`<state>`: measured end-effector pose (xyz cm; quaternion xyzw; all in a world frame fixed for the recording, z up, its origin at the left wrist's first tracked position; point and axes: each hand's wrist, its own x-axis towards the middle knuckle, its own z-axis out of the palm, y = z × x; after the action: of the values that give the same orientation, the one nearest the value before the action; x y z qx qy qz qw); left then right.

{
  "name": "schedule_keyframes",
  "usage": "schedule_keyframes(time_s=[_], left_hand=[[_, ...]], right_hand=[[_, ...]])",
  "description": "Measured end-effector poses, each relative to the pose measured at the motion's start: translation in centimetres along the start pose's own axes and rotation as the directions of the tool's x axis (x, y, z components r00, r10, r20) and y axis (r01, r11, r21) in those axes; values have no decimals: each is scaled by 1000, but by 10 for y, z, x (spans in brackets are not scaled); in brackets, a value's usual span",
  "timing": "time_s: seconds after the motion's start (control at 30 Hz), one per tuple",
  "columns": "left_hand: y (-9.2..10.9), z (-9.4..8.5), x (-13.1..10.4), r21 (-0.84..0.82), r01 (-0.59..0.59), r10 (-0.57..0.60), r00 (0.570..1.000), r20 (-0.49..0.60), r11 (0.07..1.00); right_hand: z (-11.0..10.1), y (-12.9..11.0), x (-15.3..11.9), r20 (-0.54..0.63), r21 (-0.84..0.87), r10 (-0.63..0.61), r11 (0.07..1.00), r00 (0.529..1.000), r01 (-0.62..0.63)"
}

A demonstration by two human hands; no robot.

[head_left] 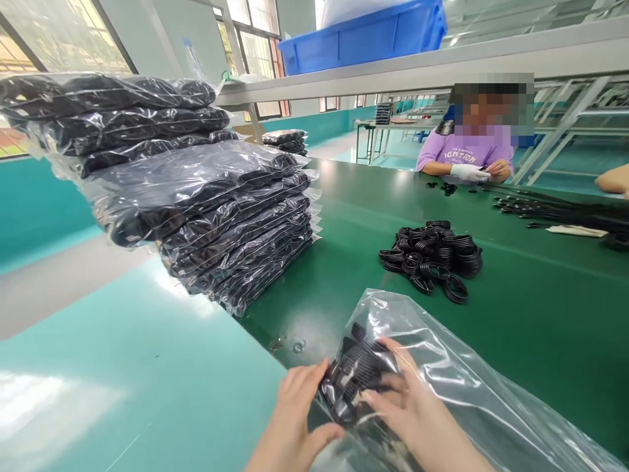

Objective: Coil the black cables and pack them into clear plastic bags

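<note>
Left hand (297, 403) spread, touching black cables (363, 364) blurring under glare inside clear bag (442, 347) running out of frame. Curling right hand (413, 400) round them, fingers partly hidden. Working near table edge (266, 335), leaving room before coil pile (437, 252).

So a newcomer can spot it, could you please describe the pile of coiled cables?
On the green table, look right of the tall stack of bags, beyond the nearest clear bag. The black pile lies there: unwrapped loops, unlike those bags or the straighter cables farther right.
</note>
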<state>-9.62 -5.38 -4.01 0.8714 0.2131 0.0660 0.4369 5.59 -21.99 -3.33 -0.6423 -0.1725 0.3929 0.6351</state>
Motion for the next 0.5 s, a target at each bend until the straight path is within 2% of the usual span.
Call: schedule_keyframes(time_s=[0.07, 0.13, 0.2, 0.27, 0.37, 0.5], left_hand=[[-1, 11, 3, -27, 5, -7, 998, -59, 1000], [1, 17, 8, -49, 10, -15, 996, -94, 999], [5, 19, 13, -52, -7, 2, 995, -100, 999], [10, 18, 17, -46, -18, 13, 995, -95, 999], [16, 17, 22, -47, 7, -11, 997, -81, 999], [21, 18, 28, -51, 20, -23, 997, -69, 998]], right_hand=[[2, -4, -4, 14, -64, -69, 996, 997, 70], [2, -5, -6, 37, -167, -201, 965, 979, 204], [1, -4, -9, 80, -307, -352, 881, 932, 359], [-1, -1, -10, 116, -456, -443, 771, 889, 444], [-7, 1, -11, 152, -574, -463, 678, 873, 459], [-12, 5, -5, 173, -596, -429, 671, 887, 441]])
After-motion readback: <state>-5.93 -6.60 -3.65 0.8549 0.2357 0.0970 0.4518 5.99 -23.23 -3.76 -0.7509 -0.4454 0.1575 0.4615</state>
